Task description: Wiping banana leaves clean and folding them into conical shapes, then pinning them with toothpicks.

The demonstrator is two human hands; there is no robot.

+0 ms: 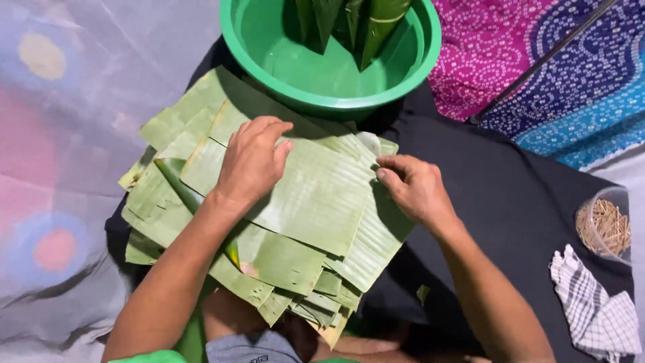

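A stack of cut banana leaf sheets [316, 202] lies on a dark cloth in front of me. My left hand [252, 161] rests palm-down on the top sheet, fingers slightly curled over its far edge. My right hand [413, 188] pinches the right edge of the same top sheet between thumb and fingers. Behind the stack stands a green plastic basin [269, 40] holding folded leaf cones [376, 27].
A clear cup of thin wooden sticks [605, 225] and a checked cloth [594, 309] lie at the right. A pink and blue patterned fabric [537, 60] covers the far right; a pale grey sheet [60, 134] covers the left.
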